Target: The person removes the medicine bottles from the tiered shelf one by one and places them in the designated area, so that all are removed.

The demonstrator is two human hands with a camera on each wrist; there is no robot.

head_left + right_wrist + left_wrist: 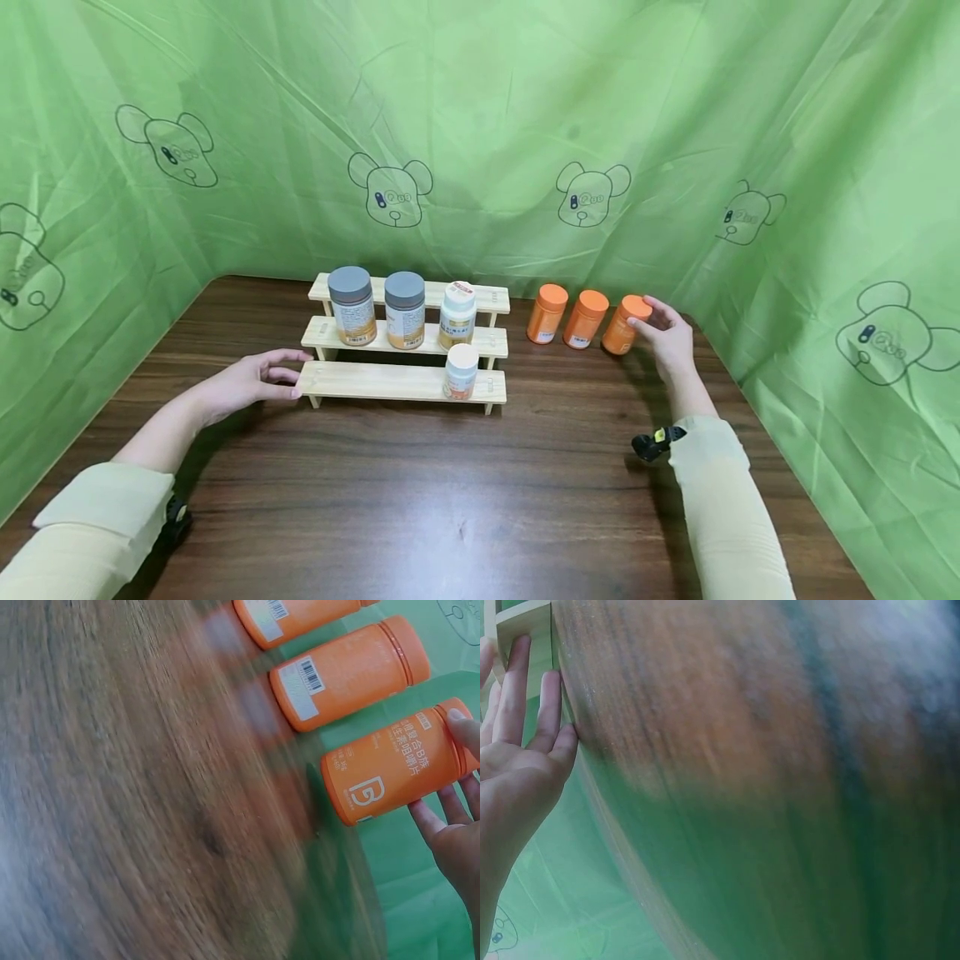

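Risk of toppling

Right hand pinches the rightmost orange bottle, right of centre; a sideways tug could topple it. Left hand, loosely spread, touches the wooden rack, left of centre; bumping could tip jars.

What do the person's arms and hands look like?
They wear pale cream cloth sleeves with wide cuffs. The left hand and right hand are bare, without gloves. Near each cuff is a small black gadget; the right one shows a yellow patch.
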